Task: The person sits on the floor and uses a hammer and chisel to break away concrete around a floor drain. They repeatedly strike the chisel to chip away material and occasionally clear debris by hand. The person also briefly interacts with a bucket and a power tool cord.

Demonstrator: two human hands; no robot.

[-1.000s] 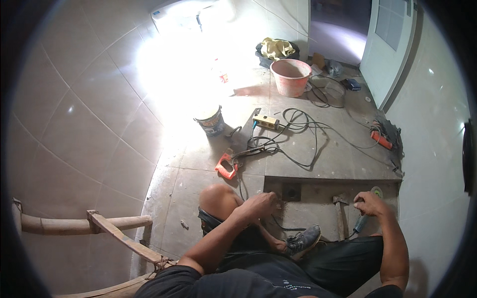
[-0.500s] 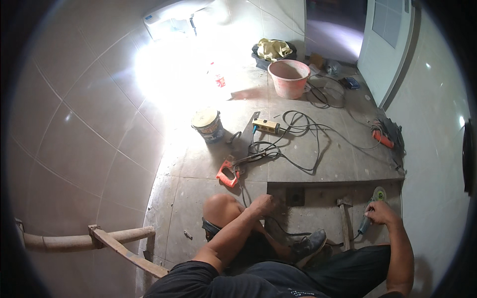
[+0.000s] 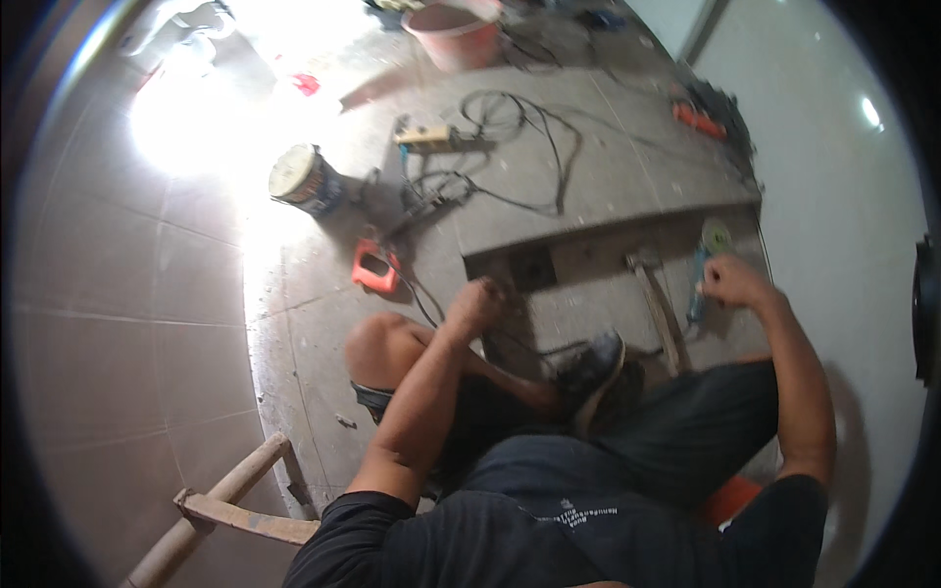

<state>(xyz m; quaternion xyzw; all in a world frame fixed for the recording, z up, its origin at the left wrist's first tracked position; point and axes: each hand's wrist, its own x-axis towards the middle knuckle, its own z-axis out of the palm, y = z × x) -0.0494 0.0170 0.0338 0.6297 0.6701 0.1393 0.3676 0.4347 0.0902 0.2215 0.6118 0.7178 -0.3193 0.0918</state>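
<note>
My right hand (image 3: 737, 281) is closed, its fingers around the side of a teal angle grinder (image 3: 697, 289) with a greenish disc at its far end. The grinder is low down by the right wall. My left hand (image 3: 477, 307) hangs just beyond my bent knee, near the corner of the sunken floor part. Its fingers are curled; blur and shadow hide whatever may be in them. Between my hands lies a hammer (image 3: 659, 312) with a wooden handle, its head away from me. My shoe (image 3: 592, 365) rests beside the hammer.
An orange-handled saw (image 3: 375, 267) lies beyond my left knee. Past it are a paint bucket (image 3: 306, 180), a yellow power strip (image 3: 426, 138), tangled cable (image 3: 563, 171) and a pink tub (image 3: 453, 39). An orange tool (image 3: 700, 120) lies by the right wall, a wooden frame (image 3: 245, 517) at lower left.
The whole view has tilted and shifted, so the floor things sit higher and further left. Both hands keep about the same places relative to the hammer and grinder.
</note>
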